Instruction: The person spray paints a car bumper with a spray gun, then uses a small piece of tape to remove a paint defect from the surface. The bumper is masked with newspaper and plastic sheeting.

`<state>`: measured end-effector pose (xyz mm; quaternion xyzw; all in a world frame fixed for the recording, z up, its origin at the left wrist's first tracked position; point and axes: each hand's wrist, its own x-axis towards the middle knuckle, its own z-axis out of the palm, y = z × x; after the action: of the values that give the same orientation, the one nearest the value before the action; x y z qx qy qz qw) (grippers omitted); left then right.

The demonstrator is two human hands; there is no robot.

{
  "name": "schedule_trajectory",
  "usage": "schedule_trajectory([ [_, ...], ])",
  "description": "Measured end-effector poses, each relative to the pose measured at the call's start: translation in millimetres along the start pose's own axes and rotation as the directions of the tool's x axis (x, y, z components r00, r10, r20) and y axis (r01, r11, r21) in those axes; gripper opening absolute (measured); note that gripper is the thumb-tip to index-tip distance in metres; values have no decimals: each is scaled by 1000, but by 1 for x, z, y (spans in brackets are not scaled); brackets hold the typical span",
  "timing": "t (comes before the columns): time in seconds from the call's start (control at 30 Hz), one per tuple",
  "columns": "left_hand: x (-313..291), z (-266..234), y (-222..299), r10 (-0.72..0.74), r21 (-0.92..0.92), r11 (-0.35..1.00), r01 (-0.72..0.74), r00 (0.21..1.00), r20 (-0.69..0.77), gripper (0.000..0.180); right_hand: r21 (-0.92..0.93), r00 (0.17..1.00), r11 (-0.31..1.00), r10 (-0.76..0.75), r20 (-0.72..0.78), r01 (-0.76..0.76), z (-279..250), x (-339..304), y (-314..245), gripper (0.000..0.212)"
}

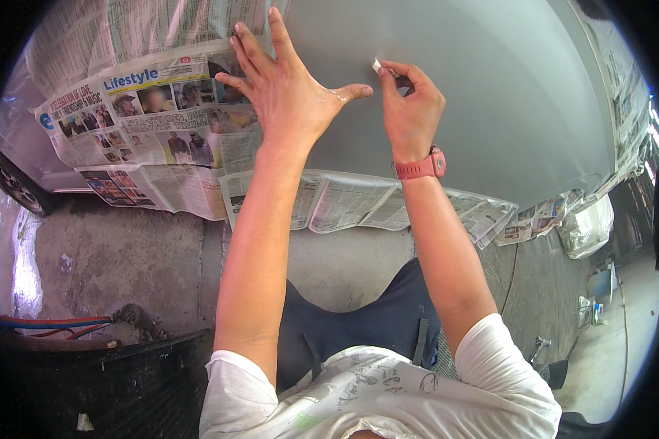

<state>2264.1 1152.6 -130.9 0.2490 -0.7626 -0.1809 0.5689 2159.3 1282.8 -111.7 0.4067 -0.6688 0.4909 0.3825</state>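
A smooth grey car body panel (pixel 505 95) stands in front of me, with newspaper sheets (pixel 154 121) masking its left side. My left hand (pixel 289 102) is open, fingers spread, in front of the seam between newspaper and panel. From this view I cannot tell if it touches either. A whitish smear marks the skin near its thumb. Close to the panel, my right hand (pixel 414 110) pinches a small white scrap (pixel 377 65) between thumb and fingertips. Whether the scrap is paper, tape or cloth is unclear. A pinkish-red watch (pixel 423 166) circles my right wrist.
More newspaper (pixel 355 205) hangs along the panel's lower edge. A car wheel (pixel 18 179) shows at far left. Red and blue hoses (pixel 58 322) lie at lower left beside a dark object. A white plastic-wrapped bundle (pixel 588 227) sits to the right on the concrete floor side.
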Motion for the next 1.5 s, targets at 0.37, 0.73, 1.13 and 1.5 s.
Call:
schedule_trajectory([
  [0.37,-2,-1,2,14,-1,1000,-14,1000,1,166,-1,998,999,53,18,-53,-2,-3,-8,10],
  [0.73,-2,0,0,27,8,1000,-27,1000,-3,166,15,997,997,72,6,-72,-3,-4,-7,9],
  [1.13,0,1,-5,7,4,1000,-7,1000,15,166,19,997,997,79,11,-80,0,-1,-7,9],
  [1.5,0,1,-6,10,-2,1000,-10,1000,27,167,7,994,994,105,9,-105,0,-3,-8,10],
])
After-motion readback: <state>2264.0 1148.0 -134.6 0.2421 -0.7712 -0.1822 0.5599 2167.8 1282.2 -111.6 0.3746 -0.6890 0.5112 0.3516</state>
